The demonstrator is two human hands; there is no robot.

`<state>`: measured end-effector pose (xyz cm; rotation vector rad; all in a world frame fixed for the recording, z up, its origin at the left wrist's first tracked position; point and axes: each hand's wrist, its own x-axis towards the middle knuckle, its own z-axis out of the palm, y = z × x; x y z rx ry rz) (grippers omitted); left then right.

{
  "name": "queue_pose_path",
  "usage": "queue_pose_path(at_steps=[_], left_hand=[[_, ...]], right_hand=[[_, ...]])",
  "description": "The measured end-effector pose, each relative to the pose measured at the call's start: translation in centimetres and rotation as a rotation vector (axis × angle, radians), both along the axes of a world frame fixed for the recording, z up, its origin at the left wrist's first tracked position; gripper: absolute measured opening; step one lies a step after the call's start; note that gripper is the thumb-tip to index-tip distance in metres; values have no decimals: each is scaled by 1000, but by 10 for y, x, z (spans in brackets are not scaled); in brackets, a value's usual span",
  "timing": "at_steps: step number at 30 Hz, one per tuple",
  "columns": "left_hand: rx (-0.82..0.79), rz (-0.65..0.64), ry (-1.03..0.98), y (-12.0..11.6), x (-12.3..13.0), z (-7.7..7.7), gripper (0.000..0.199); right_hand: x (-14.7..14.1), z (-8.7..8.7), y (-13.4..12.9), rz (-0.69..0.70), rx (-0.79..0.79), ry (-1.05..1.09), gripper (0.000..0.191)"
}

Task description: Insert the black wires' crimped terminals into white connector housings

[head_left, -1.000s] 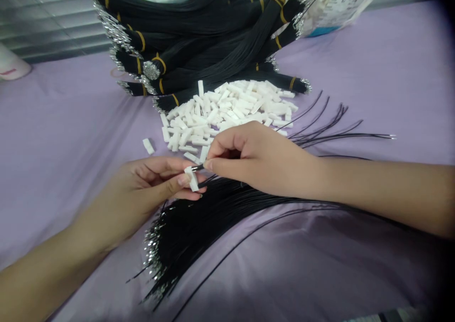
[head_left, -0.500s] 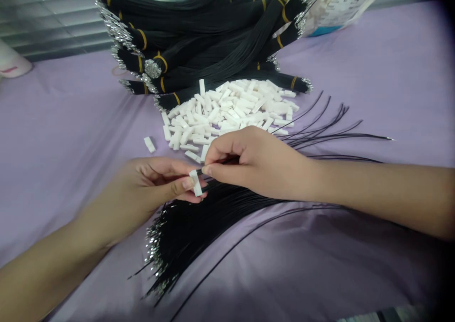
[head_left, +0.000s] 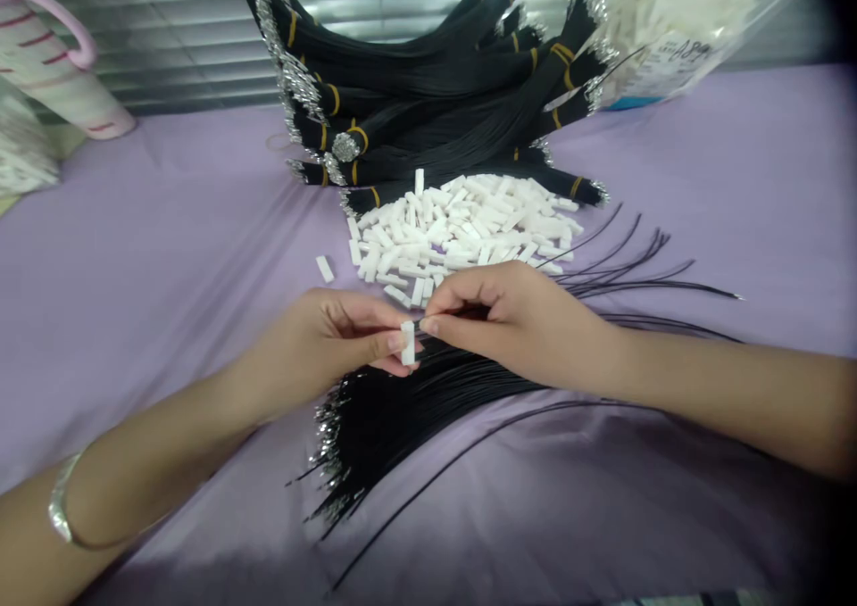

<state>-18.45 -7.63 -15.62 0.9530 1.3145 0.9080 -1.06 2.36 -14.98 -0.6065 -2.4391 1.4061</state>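
Pinching 1 white connector housing (head_left: 408, 344) between thumb and fingers of my left hand (head_left: 358, 334), holding it over loose black wires (head_left: 428, 401). My right hand (head_left: 509, 325) is gripping black wire (head_left: 419, 324) between thumb and forefinger, right beside housing; cannot tell whether its tip is entering. Heap of white housings (head_left: 461, 222) is lying just beyond my hands on purple cloth (head_left: 201, 231), 1 stray housing (head_left: 325, 269) lying apart at left. Banded black bundles (head_left: 428, 97) are resting behind heap.
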Motion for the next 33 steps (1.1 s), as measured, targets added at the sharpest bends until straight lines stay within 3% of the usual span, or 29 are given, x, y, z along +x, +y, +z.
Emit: queue_pose_path(at_steps=[4,9,15,18,23,28,31,33], left_hand=[[8,5,-6,1,-1,-2,6],[22,3,-5,1,-1,-2,6],[23,4,69,0,-3,-4,4],[7,21,8,1,-3,-5,4],[-14,62,-172,1,-3,-4,6],[-22,219,-369,3,-4,-5,9],[-25,298,-475,6,-5,-6,13],[-23,300,-500,7,-5,-6,11]], right_hand=[[1,-1,-2,-42,11,64,11],[2,-5,-3,-15,141,170,8],[-1,-6,-2,-2,168,99,10],[-2,-2,0,7,191,69,11],[3,11,15,53,449,3,12],[16,34,33,38,763,-312,15],[15,44,17,-5,968,-297,15],[7,42,-6,181,907,-136,13]])
